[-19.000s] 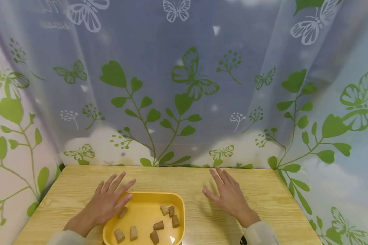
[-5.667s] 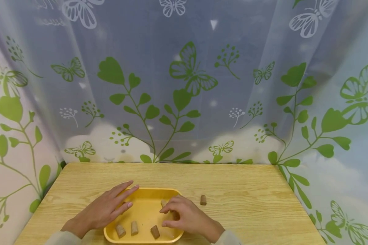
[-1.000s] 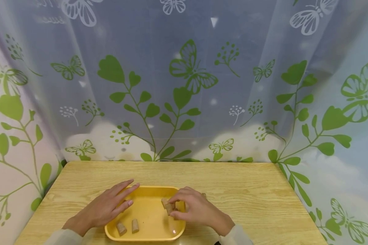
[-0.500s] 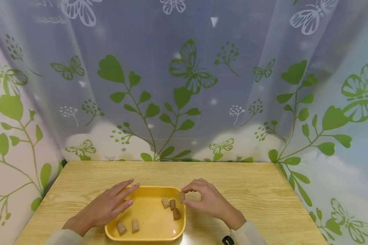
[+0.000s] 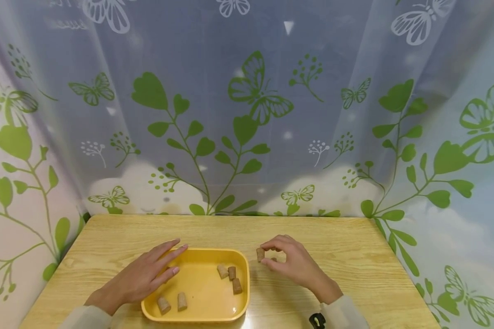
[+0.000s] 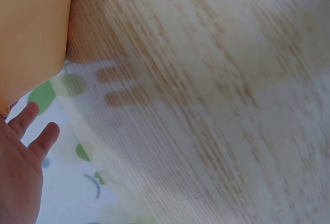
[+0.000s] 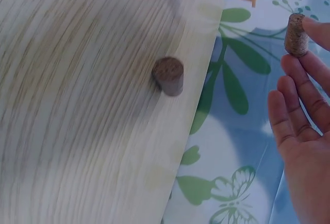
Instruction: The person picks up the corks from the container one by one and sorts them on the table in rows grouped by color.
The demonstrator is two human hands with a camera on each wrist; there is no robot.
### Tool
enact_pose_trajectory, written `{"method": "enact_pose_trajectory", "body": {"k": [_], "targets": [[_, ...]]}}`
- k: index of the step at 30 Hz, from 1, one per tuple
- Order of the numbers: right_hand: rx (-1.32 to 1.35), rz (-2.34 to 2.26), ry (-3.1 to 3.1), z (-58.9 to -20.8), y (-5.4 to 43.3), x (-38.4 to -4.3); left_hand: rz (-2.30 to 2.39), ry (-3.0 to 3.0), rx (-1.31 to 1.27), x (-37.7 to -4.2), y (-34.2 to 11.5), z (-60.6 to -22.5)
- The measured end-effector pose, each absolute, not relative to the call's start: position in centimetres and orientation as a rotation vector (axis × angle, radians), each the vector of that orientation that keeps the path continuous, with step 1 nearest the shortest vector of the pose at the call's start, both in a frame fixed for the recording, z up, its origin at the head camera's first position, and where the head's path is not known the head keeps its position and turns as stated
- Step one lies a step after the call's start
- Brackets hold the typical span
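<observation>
My right hand (image 5: 300, 267) pinches a tapered cork stopper (image 5: 260, 254) between thumb and fingertips, over the table just right of the yellow tray (image 5: 207, 304). The right wrist view shows this speckled cork (image 7: 296, 34) upright in the fingers. A darker cork (image 7: 169, 75) stands on the tabletop; the right hand mostly hides it in the head view. My left hand (image 5: 142, 278) lies over the tray's left side, fingers stretched along the rim. Inside the tray are several corks: a pale one (image 5: 222, 272) beside two darker ones (image 5: 237, 286), and two near the front left (image 5: 182, 301).
The wood-grain table (image 5: 346, 256) extends on both sides of the tray. A curtain (image 5: 247, 151) with butterflies and leaves closes off the back and sides. A dark watch (image 5: 317, 320) sits at the right wrist.
Over the last second my right hand has lifted a cork from the tray and carried it right, over the table. Earlier, a dark cork appeared on the table. The left hand stays put.
</observation>
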State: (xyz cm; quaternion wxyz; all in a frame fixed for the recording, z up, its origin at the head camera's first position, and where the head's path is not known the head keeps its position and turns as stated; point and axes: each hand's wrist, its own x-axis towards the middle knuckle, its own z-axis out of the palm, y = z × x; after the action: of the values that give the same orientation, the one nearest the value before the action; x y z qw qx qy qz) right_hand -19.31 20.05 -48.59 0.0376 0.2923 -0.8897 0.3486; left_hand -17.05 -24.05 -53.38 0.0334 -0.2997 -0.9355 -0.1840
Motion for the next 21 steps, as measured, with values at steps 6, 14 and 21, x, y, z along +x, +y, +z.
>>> {"method": "enact_pose_trajectory", "body": {"k": [6,14,21], "targets": [[0.829,1.079,-2.752,-49.1,21.2,-19.6,-0.577,-2.885,-0.918,-17.0,-24.0,-53.3],[0.739,1.106,-2.785,-49.8,22.2,-19.7,-0.589,-2.885,-0.913,-17.0,-24.1,-53.4],[0.682,1.105,-2.802,-50.5,23.2,-20.0,-0.598,-2.876,-0.916,-17.0,-24.1,-53.3]]}}
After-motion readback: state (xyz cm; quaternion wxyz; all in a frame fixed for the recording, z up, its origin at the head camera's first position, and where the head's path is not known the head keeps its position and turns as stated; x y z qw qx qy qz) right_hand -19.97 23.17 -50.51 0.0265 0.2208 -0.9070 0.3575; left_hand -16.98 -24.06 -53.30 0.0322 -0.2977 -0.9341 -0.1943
